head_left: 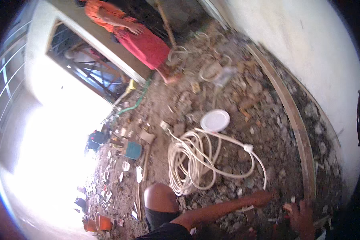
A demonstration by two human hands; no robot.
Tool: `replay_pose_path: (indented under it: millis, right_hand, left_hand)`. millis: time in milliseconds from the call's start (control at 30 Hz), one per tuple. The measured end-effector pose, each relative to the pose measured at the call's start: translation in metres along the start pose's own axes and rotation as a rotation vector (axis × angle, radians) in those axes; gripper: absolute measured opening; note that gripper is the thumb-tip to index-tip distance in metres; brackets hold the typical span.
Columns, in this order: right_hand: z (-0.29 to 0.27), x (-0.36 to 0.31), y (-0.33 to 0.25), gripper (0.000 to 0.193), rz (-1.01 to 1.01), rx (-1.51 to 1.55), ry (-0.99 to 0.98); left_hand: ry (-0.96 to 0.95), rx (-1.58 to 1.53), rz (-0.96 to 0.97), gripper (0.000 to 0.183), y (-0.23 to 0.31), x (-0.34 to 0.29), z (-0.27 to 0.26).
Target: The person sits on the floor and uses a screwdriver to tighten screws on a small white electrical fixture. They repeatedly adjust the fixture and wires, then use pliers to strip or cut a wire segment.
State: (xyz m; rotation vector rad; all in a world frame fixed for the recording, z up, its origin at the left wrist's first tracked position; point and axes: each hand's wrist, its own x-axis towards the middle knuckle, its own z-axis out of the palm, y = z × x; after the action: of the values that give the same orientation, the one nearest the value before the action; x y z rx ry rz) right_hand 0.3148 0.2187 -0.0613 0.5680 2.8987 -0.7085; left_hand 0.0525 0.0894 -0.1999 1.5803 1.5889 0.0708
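Observation:
My left arm reaches across the rubble to the right, and my left hand (268, 196) is low and dark, with its fingers too unclear to read. A white cable (265, 176) runs down to just beside that wrist; whether the hand touches it I cannot tell. My right hand (302, 219) is at the lower right, its fingers curled close to the end of a long wooden beam (294, 116). A small pale bit shows by its fingertips, too small to name. The cable's loose coil (188, 164) lies ahead of my knee, beside a white round lid (215, 120).
Broken stones and litter cover the ground. To the left are a teal container (132, 150) and orange buckets (103, 222). A person in a red skirt (144, 48) stands by the doorway at the back. A white wall (308, 48) rises on the right.

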Motion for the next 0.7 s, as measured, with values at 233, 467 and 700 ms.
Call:
replay_pose_path:
  millis: [233, 467, 700]
  right_hand:
    - [-0.028, 0.031, -0.023, 0.030, 0.212, 0.348, -0.174]
    - [-0.038, 0.016, -0.016, 0.036, -0.273, -0.011, 0.075]
    - [-0.023, 0.018, -0.009, 0.035, 0.257, 0.471, -0.215]
  left_hand:
    - [0.130, -0.015, 0.093, 0.093, -0.040, -0.015, 0.034]
    - [0.147, -0.173, 0.070, 0.072, 0.009, -0.027, -0.020]
    - [0.009, -0.161, 0.076, 0.059, 0.012, -0.013, -0.029]
